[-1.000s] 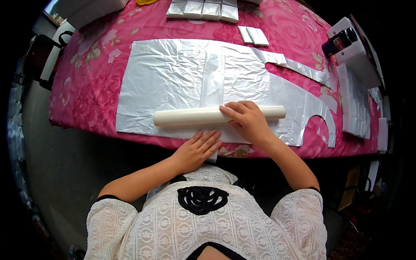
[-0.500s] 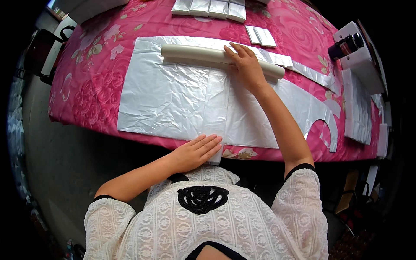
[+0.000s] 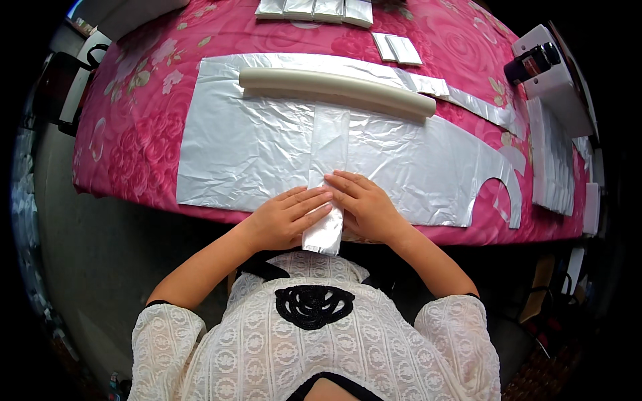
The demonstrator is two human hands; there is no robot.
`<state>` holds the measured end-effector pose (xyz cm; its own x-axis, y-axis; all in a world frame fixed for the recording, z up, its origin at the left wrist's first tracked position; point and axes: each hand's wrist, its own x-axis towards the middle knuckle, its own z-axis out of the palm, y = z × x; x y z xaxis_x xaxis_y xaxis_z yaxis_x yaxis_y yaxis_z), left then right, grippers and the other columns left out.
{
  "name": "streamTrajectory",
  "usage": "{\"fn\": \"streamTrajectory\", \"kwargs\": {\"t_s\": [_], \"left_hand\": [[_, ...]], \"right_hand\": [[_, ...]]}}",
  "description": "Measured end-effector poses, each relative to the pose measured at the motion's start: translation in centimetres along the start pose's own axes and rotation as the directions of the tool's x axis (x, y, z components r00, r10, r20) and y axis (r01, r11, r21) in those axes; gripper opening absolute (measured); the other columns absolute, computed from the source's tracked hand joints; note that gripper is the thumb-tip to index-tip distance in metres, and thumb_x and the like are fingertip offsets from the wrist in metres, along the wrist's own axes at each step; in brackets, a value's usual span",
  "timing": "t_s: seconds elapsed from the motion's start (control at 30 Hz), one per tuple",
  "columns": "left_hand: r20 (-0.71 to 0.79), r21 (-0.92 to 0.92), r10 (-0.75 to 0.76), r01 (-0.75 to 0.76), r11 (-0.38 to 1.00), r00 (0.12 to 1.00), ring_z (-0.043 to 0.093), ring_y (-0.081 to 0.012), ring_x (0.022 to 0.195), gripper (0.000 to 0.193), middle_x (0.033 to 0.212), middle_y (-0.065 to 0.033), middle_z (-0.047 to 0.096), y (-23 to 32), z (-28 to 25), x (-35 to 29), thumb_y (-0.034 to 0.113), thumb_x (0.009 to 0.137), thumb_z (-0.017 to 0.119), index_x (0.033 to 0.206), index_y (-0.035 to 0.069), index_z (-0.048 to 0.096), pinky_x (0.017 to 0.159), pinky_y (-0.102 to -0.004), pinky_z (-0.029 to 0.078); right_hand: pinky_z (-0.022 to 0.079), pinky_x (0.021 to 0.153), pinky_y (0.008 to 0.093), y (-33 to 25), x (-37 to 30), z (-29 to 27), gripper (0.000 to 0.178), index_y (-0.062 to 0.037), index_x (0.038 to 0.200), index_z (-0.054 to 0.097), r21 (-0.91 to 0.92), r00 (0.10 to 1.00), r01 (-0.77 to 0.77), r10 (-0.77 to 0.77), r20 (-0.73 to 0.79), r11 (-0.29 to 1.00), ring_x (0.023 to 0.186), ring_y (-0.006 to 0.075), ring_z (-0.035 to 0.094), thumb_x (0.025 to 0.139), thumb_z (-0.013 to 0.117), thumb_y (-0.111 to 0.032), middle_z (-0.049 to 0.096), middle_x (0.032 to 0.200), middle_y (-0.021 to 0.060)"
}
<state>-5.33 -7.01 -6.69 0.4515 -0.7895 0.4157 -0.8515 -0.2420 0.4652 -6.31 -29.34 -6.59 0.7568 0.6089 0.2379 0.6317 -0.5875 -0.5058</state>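
A thin, shiny white plastic sheet (image 3: 244,150) lies spread across the table, with a curved cutout at its right end. A narrow folded strip of the same plastic (image 3: 324,235) runs down its middle and hangs past the near table edge. My left hand (image 3: 284,217) rests flat on the strip, fingers stretched out. From the other side, my right hand (image 3: 368,206) touches the strip's right edge, its fingers extended and close to my left fingertips. Beyond both hands, a long off-white roller or tube (image 3: 338,91) lies across the far part of the sheet.
A pink flowered tablecloth (image 3: 144,123) covers the table. Folded white packets (image 3: 396,49) lie beyond the sheet, with several more stacks (image 3: 314,9) at the far edge. Right, a row of stacked plastic (image 3: 552,160) stands near a dark jar (image 3: 531,63) and a white box (image 3: 562,90).
My right hand has let go of the roller and come down to the strip beside my left hand. The roller stays on the sheet. My left hand remains at the near edge.
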Motion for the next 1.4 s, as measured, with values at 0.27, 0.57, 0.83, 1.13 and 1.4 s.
{"fn": "streamTrajectory", "kwargs": {"t_s": [0.27,0.57,0.83,1.13,1.4], "left_hand": [[0.027,0.185,-0.113,0.106,0.977,0.993,0.054,-0.0276,0.108,0.053,0.116,-0.0147,0.057,-2.2,0.1,1.0,0.009,0.067,0.063,0.118,-0.001,0.052,0.092,-0.0391,0.042],[0.010,-0.417,-0.687,0.628,0.657,0.727,0.062,-0.0284,0.083,0.040,0.103,-0.0141,0.062,-2.2,-0.8,3.5,0.013,0.085,0.052,0.122,-0.001,0.049,0.077,-0.0358,0.048],[-0.084,0.092,-0.405,0.412,0.907,0.911,0.035,-0.0354,0.126,0.060,0.138,-0.0236,0.033,-1.7,1.0,3.8,0.025,0.086,0.053,0.133,-0.005,0.031,0.103,-0.0427,0.029],[0.107,0.314,-0.500,0.448,0.837,0.859,0.014,-0.0327,0.137,0.080,0.147,-0.0217,0.014,-1.1,3.5,3.5,0.042,0.083,0.052,0.139,-0.005,0.019,0.111,-0.0441,0.010],[0.098,0.290,-0.433,0.391,0.874,0.896,0.024,-0.0319,0.134,0.067,0.143,-0.0204,0.026,-1.8,2.2,3.5,0.033,0.084,0.054,0.135,-0.003,0.030,0.109,-0.0424,0.020]], "right_hand": [[0.049,0.080,0.0341,1.0,0.5,0.6,0.035,-0.0061,0.101,0.063,-0.141,0.982,0.007,-0.033,-0.184,0.990,0.093,0.0244,0.058,0.067,0.064,-0.003,0.061,0.106,0.0081],[0.047,0.059,0.0280,2.0,3.5,-1.6,0.013,-0.0015,0.085,0.066,0.309,0.837,-0.522,0.547,0.008,0.795,0.060,0.0161,0.059,0.080,0.062,-0.012,0.062,0.065,0.0046],[0.046,0.053,0.0269,3.7,6.1,-2.8,0.028,0.0054,0.078,0.066,0.432,0.596,-0.786,0.728,0.338,0.443,0.052,0.0140,0.060,0.082,0.060,-0.021,0.063,0.061,0.0095],[0.048,0.054,0.0299,2.6,4.9,-1.2,0.027,0.0010,0.088,0.064,0.308,0.717,-0.662,0.698,-0.005,0.683,0.054,0.0216,0.061,0.073,0.069,-0.022,0.060,0.058,0.0075],[0.034,0.102,0.0387,4.3,3.6,-0.6,0.053,-0.0050,0.120,0.052,-0.315,0.993,-0.038,0.002,-0.115,0.948,0.122,0.0243,0.041,0.072,0.070,-0.019,0.047,0.129,0.0117]]}}
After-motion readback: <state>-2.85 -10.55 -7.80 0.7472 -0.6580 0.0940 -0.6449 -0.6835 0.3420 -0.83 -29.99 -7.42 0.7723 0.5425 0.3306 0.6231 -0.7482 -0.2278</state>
